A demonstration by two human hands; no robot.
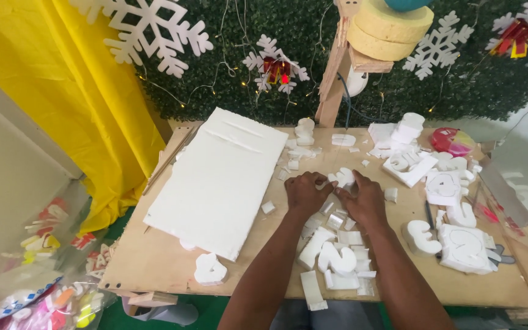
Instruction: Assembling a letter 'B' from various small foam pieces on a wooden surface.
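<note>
- We hold a small white cut-out piece of foam (344,178) between both hands, above the middle of the bare wooden worktable (154,256).
- Our left hand (305,191) curls its fingers narrowly onto the piece's left edge; our right hand (365,198) pinches the piece's right side, fingers bent close together.
- Just near of our hands lies a loose heap of white foam offcuts (337,253), some shaped like curved letters or numerals, reaching to the near table edge between our forearms.
- To the left, a large flat white foam slab (218,180) lies at a slant, its far end close to the hedge wall.
- Near the table's near-left edge sits a single small white foam shape (209,270), apart from the slab.
- To the right lies a cluster of thick white foam blocks with numerals outlined on them (462,244), and farther off a stack of white foam pieces (406,129).
- A round pink and red plastic object (452,141) rests at the far right.
- Behind the table stands a green artificial hedge wall (227,73) hung with white snowflake cut-outs (151,30) and small lights.
- A yellow cloth (74,91) hangs at far left.
</note>
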